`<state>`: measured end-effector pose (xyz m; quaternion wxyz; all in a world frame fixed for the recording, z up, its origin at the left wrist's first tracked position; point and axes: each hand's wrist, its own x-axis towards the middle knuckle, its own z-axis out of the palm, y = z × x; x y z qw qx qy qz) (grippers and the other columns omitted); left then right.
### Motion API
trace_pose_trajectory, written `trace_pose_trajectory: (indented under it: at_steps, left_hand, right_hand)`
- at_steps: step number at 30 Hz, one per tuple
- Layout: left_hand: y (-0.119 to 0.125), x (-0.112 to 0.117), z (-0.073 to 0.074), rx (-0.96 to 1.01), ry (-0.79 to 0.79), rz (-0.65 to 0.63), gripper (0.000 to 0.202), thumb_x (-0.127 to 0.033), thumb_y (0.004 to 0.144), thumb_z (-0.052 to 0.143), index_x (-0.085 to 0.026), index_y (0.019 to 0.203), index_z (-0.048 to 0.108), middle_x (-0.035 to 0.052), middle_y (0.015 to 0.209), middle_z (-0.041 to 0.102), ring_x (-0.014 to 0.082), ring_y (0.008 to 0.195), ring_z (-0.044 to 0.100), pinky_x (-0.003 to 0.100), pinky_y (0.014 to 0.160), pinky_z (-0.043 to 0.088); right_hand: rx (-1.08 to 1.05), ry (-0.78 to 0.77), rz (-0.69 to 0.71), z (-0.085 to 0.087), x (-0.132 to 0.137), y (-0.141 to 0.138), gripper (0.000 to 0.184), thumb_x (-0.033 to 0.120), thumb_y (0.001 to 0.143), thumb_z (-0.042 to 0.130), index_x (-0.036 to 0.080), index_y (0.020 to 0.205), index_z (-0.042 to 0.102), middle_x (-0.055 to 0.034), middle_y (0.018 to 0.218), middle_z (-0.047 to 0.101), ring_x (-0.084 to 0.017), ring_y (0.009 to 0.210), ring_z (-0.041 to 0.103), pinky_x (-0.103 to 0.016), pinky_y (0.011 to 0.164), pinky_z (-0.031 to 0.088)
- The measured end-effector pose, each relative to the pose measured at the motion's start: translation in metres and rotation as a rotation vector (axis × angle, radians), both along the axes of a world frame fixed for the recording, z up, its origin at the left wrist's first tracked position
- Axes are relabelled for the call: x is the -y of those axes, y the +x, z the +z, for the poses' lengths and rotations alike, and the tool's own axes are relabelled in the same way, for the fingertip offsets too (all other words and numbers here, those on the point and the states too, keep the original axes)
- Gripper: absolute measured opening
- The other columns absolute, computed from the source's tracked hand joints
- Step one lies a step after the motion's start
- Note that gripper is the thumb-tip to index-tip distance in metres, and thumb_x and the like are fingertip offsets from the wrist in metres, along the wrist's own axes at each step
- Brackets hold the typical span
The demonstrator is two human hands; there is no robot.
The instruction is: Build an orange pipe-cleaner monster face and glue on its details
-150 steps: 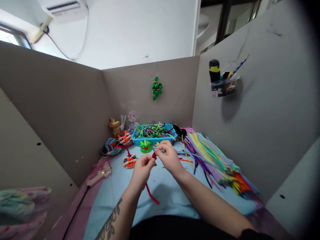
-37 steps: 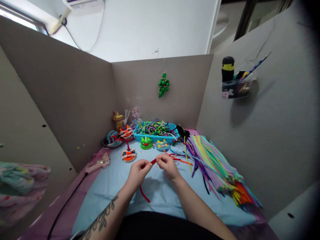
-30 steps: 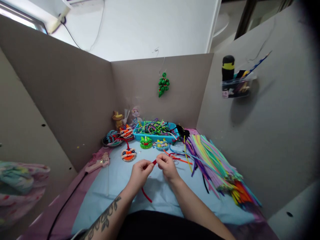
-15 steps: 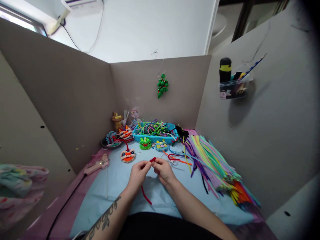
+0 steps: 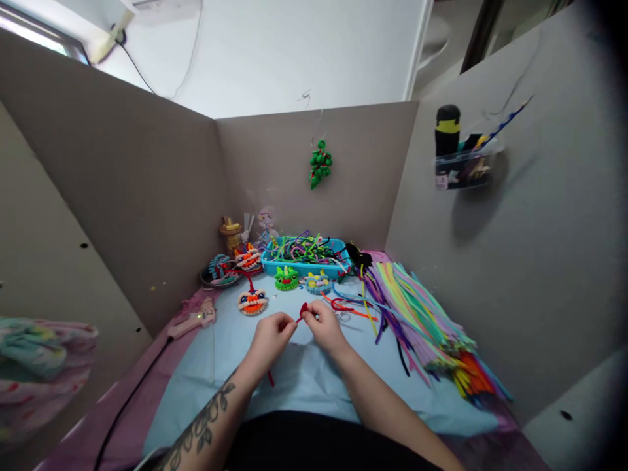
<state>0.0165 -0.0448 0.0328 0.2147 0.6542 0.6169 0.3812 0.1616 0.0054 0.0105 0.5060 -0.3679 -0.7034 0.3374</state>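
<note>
Between my two hands runs a red pipe cleaner (image 5: 303,309), bent or coiled at its upper end. My right hand (image 5: 321,325) pinches that bunched end between thumb and fingers. A short way to the left, my left hand (image 5: 273,335) is closed on the straight part, and the loose tail shows below its wrist. Beyond my hands sit an orange-and-white lion-like head (image 5: 252,302), a green one (image 5: 286,279) and a light blue and yellow one (image 5: 318,283), all made of pipe cleaners.
A blue basket (image 5: 307,267) full of loose pipe cleaners stands at the back. Bundled pipe cleaners (image 5: 417,314) lie at the right. A pink glue gun (image 5: 193,320) with a black cord rests at the left. Grey panels enclose the table; a plastic bin (image 5: 464,171) hangs on the right one.
My hands have moved slightly apart, so a short stretch of red pipe cleaner shows between them. The tail below my left hand has drawn back towards the wrist. The camera view has shifted slightly.
</note>
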Motion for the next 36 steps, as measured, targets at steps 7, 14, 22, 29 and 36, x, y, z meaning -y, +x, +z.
trace_pose_trajectory:
  at_steps: [7,14,22,29,36]
  left_hand:
    - [-0.006,-0.003,0.009,-0.106,0.018,-0.092,0.022,-0.031,0.073,0.051,-0.016,0.063,0.064,0.0016,0.057,0.06,0.0136,0.055,0.05,0.022,0.052,0.031]
    - [-0.015,-0.008,0.009,-0.222,-0.002,-0.188,0.019,-0.027,0.071,0.052,-0.016,0.062,0.065,0.0023,0.057,0.061,0.0136,0.055,0.05,0.022,0.052,0.03]
    - [-0.019,-0.01,0.009,-0.165,-0.068,-0.2,0.017,-0.027,0.066,0.056,-0.017,0.073,0.068,0.0014,0.059,0.063,0.0144,0.055,0.053,0.022,0.053,0.033]
    - [-0.018,-0.01,0.014,-0.179,-0.044,-0.219,0.015,-0.025,0.066,0.056,-0.018,0.072,0.068,0.0013,0.059,0.064,0.0143,0.054,0.053,0.022,0.052,0.033]
    - [-0.017,-0.013,0.016,-0.126,-0.022,-0.149,0.019,-0.026,0.068,0.052,-0.017,0.064,0.067,0.0023,0.058,0.064,0.0145,0.056,0.053,0.023,0.053,0.033]
  right_hand:
    - [0.236,0.108,0.04,0.0,0.0,0.004,0.015,0.014,0.078,0.048,0.017,0.064,0.051,0.0001,0.069,0.048,-0.013,0.069,0.047,-0.023,0.062,0.033]
    - [0.617,0.21,0.07,-0.003,0.001,0.005,0.011,0.017,0.082,0.049,0.018,0.074,0.056,-0.0016,0.08,0.054,-0.013,0.077,0.05,-0.023,0.064,0.033]
    - [0.796,0.246,0.087,-0.002,0.001,0.006,0.01,0.021,0.083,0.05,0.02,0.083,0.06,-0.0023,0.087,0.057,-0.015,0.08,0.052,-0.024,0.062,0.032]
    - [0.859,0.289,0.098,-0.001,0.003,0.005,0.01,0.022,0.083,0.051,0.02,0.082,0.061,-0.004,0.087,0.059,-0.017,0.083,0.053,-0.025,0.064,0.034]
    - [0.448,0.144,0.121,-0.004,-0.001,0.004,0.011,0.018,0.079,0.052,0.019,0.081,0.063,-0.0034,0.085,0.058,-0.014,0.074,0.053,-0.025,0.064,0.039]
